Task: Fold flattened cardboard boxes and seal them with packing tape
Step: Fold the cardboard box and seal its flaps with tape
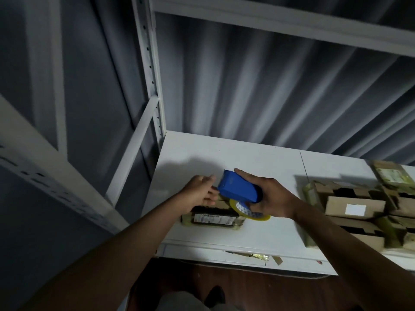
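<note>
My right hand (267, 196) grips a blue tape dispenser (238, 187) with a yellowish tape roll (247, 212) under it, held over a small cardboard box (213, 218) on the white shelf (258, 160). The box carries a printed label on its near side and shiny tape at its ends. My left hand (201, 191) is beside the dispenser's front end, fingers relaxed and spread, above the box's left part. Whether it touches the box is hidden.
Several more cardboard boxes (354, 207), some taped, are stacked at the right end of the shelf. A white metal upright (152, 86) and a diagonal brace stand to the left. Corrugated grey wall lies behind. Scraps of cardboard lie below the shelf's front edge (247, 257).
</note>
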